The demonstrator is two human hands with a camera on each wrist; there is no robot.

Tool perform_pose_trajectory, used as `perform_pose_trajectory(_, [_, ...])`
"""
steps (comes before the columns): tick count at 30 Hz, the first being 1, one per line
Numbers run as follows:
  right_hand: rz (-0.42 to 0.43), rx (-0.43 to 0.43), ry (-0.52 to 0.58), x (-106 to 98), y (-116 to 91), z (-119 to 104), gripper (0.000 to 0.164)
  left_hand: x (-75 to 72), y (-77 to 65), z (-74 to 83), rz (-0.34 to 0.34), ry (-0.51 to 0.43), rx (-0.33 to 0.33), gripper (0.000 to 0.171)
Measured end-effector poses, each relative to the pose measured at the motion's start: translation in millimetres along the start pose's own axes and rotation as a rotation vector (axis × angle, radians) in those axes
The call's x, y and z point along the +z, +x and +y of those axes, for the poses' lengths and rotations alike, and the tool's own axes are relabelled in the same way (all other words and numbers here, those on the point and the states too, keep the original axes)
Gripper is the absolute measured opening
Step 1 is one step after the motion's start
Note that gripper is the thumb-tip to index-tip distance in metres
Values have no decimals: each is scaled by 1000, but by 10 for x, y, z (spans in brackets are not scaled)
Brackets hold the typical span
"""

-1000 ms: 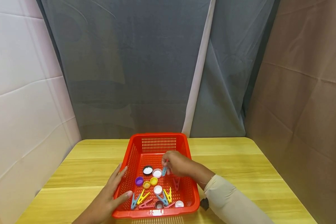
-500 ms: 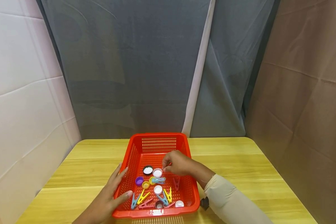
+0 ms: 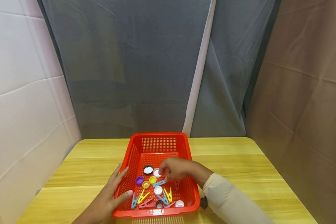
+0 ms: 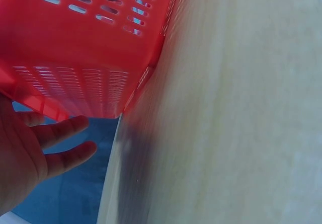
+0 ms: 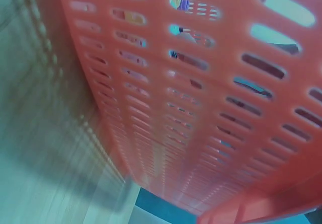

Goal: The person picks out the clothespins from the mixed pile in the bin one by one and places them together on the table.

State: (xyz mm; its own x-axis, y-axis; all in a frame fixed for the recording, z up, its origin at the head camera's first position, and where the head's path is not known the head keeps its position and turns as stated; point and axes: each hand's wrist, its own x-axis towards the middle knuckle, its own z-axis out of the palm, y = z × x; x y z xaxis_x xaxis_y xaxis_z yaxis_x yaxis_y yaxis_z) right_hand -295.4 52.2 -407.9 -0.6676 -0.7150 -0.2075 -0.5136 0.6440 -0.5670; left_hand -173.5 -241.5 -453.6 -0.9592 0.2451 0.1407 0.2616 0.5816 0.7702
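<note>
A red plastic basket (image 3: 154, 213) holds clothespins and bottle caps. My left hand (image 3: 109, 194) lies along its left rim, fingers straight and thumb over the edge; the left wrist view shows that hand's spread fingers (image 4: 63, 133) beside the basket wall. Inside, my right hand (image 3: 177, 168) hovers with thumb and index finger apart. Its index fingertip overlaps a pink-rimmed white cap (image 3: 156, 172), and the thumb is right at the end of a blue clothespin (image 3: 158, 184). The right wrist view has only the slotted basket wall (image 5: 166, 83), with the hand hidden.
Caps near the middle include a black-rimmed lid (image 3: 148, 169), a purple cap (image 3: 139, 180) and a yellow cap (image 3: 152, 179). Towards the front lie several clothespins, among them a yellow clothespin (image 3: 143, 197). The basket stands on a wooden table (image 3: 226, 161) with cloth curtains (image 3: 145, 77) around.
The right hand has let go of the blue clothespin, which now lies among the caps. That hand has lowered slightly toward the front. The left hand stays on the rim.
</note>
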Motion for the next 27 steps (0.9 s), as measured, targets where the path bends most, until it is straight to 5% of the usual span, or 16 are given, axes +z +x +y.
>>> perform_pose_trajectory(14, [-143, 56, 106, 67, 1, -17, 20, -2, 0, 9, -4, -29, -20, 82])
perform_pose_trajectory(27, [-92, 42, -77, 106, 24, -41, 12, 0, 7, -7, 2, -27, -6, 82])
